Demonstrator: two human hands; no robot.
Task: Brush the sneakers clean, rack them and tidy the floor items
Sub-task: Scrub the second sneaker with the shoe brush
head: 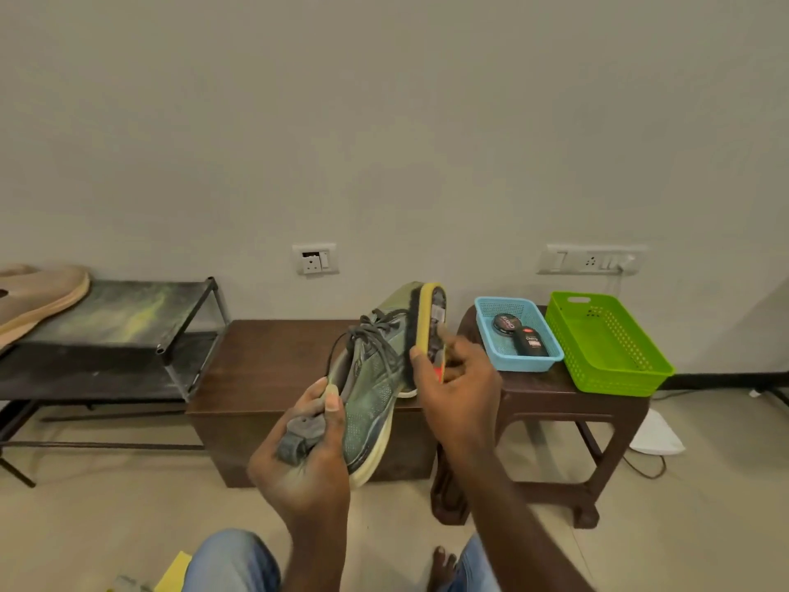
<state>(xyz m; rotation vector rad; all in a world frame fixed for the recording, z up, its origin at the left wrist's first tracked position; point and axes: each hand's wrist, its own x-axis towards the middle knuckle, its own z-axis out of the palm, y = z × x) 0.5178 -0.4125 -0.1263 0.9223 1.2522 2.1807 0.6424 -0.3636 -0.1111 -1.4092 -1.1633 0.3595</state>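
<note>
Shoe rack (128,314): tan shoes (38,301) take the left end of the top shelf; its right end is bare and open from above. Rack's right end stands just beside the wooden chest (264,361).

Chest: left half of top open. Right half screened by the sneaker (371,386) and shoe brush (431,318) held up before it.

Plastic stool (546,399): top crowded. Blue basket (525,363) at left edge, green basket (615,378) at right, close together. Blue one holds a polish tin (506,322) and polish bottle (530,341).

Floor right of stool: white object (655,435), cable (644,470).
</note>
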